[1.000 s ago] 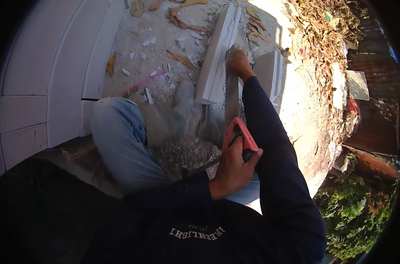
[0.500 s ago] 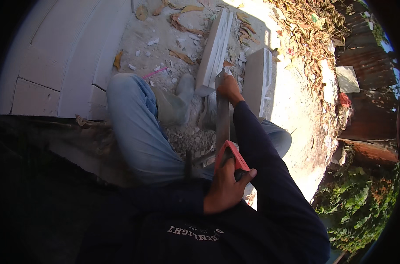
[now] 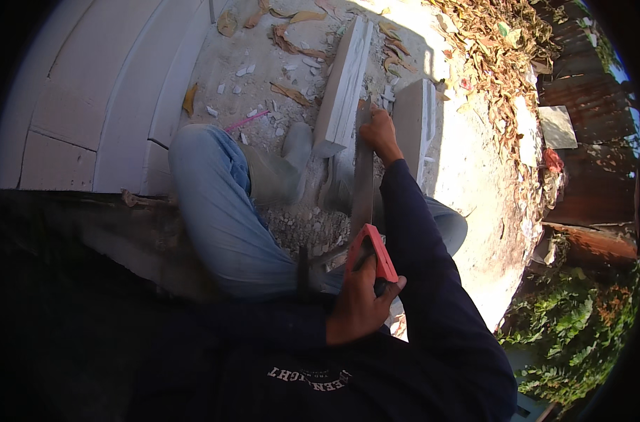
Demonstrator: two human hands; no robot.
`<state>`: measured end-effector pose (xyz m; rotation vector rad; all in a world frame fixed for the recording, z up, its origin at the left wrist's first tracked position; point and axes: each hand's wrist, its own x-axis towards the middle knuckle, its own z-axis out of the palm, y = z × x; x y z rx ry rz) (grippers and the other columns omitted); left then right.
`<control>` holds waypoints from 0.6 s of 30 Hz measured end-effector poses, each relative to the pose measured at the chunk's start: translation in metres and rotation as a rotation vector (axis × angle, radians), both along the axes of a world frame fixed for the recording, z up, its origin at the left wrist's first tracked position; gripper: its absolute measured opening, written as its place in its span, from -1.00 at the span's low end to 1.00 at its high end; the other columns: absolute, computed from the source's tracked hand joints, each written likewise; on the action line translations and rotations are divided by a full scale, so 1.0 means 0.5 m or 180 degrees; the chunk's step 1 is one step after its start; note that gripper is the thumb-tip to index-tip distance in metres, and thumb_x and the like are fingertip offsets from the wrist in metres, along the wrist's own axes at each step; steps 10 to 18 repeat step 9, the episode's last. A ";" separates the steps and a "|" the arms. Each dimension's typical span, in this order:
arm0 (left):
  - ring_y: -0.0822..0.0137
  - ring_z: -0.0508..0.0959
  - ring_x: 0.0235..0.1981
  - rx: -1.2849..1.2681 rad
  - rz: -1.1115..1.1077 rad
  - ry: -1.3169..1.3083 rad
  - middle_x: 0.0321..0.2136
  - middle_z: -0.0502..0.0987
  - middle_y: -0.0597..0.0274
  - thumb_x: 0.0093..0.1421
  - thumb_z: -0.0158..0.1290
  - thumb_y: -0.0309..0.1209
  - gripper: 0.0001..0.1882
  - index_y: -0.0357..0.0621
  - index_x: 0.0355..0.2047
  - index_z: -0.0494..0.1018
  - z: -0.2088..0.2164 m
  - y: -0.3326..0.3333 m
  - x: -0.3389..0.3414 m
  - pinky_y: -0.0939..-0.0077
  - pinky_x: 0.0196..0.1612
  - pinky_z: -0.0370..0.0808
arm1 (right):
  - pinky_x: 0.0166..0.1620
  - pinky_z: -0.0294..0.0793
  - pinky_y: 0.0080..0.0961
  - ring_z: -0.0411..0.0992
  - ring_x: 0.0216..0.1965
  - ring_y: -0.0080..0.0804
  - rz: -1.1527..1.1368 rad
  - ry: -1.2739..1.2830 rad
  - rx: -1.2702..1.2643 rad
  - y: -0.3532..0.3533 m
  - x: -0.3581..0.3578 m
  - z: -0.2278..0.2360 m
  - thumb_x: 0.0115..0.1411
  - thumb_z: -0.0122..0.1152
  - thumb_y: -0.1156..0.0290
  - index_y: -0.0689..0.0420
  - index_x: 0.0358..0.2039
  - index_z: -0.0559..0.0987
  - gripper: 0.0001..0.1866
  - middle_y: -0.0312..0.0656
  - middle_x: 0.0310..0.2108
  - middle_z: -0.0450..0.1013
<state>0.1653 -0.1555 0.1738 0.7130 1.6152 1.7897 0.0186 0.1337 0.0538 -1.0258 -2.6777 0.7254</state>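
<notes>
My left hand (image 3: pixel 358 302) is wrapped around the red and black handle of a hand saw (image 3: pixel 363 186), held over my lap. The long metal blade points away from me, between my knees. Close to the blade's far end, my right hand (image 3: pixel 381 133) is closed with its fingertips at the blade's edge; the grip is partly hidden. Just left of the saw tip lies a long white grooved block (image 3: pixel 342 88). A second white block (image 3: pixel 413 116) lies to the right, beyond my right hand.
White planks or panels (image 3: pixel 87 98) fill the left side. White chips, dry leaves (image 3: pixel 292 93) and a pink strip (image 3: pixel 247 121) litter the dusty ground. A dark upright piece (image 3: pixel 303 271) stands by my left thigh. Rusty sheets (image 3: pixel 587 176) and green plants (image 3: pixel 580 337) border the right.
The saw's blade and my right hand have shifted slightly to the right, and the blade's tip now shows beyond the fingers. My left hand stays on the handle.
</notes>
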 end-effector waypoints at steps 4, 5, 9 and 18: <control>-0.22 0.49 0.00 -0.0153 -0.0134 -0.0286 -0.13 0.46 -0.33 0.21 0.21 -0.34 -0.56 -0.46 -0.07 0.37 -0.043 0.050 -0.042 0.04 0.07 0.39 | 0.05 0.48 -0.11 0.51 -0.03 0.20 0.0024 -0.0084 0.0191 0.053 -0.058 -0.020 -0.04 0.16 0.49 0.38 0.07 0.48 -0.42 0.29 -0.12 0.53; -0.19 0.51 -0.04 -0.0173 -0.0136 -0.0417 -0.16 0.47 -0.31 0.21 0.21 -0.34 -0.59 -0.44 -0.10 0.38 -0.041 0.058 -0.054 0.05 0.04 0.40 | 0.07 0.47 -0.11 0.50 -0.02 0.20 0.0022 -0.0117 0.0171 0.067 -0.067 -0.030 -0.03 0.16 0.49 0.38 0.08 0.47 -0.41 0.30 -0.12 0.53; -0.14 0.55 -0.09 -0.0284 -0.0135 -0.0663 -0.20 0.49 -0.25 0.23 0.20 -0.29 -0.62 -0.36 -0.13 0.40 -0.037 0.081 -0.079 0.07 0.00 0.42 | 0.11 0.45 -0.12 0.49 0.02 0.20 0.0148 -0.0108 0.0046 0.088 -0.082 -0.080 -0.04 0.16 0.48 0.34 0.13 0.46 -0.37 0.30 -0.09 0.51; -0.14 0.55 -0.09 -0.0284 -0.0135 -0.0663 -0.20 0.49 -0.25 0.23 0.20 -0.29 -0.62 -0.36 -0.13 0.40 -0.037 0.081 -0.079 0.07 0.00 0.42 | 0.11 0.45 -0.12 0.49 0.02 0.20 0.0148 -0.0108 0.0046 0.088 -0.082 -0.080 -0.04 0.16 0.48 0.34 0.13 0.46 -0.37 0.30 -0.09 0.51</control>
